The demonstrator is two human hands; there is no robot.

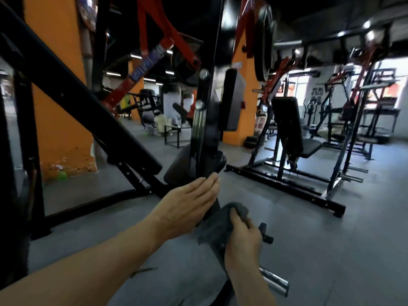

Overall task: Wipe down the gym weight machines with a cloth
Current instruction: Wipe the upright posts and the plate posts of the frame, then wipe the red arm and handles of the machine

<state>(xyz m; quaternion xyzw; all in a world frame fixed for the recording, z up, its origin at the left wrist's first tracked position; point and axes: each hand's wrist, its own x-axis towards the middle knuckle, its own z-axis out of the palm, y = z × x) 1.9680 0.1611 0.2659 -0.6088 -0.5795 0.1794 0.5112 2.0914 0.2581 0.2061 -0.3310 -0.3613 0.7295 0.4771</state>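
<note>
A black weight machine [205, 129] with red lever arms stands right in front of me, its upright post running down to the floor. My left hand [187, 202] lies flat with straight fingers against the lower part of that post. Just below, my right hand [242, 241] grips a dark grey cloth [220, 221] and holds it wrapped against the machine's low black frame bar. A chrome peg [274, 281] sticks out of the frame beneath my right wrist.
A thick black diagonal beam [84, 100] crosses on the left before an orange pillar [59, 120]. Another black bench machine [289, 133] stands to the right, its base rail [287, 191] on the grey floor. More machines fill the back.
</note>
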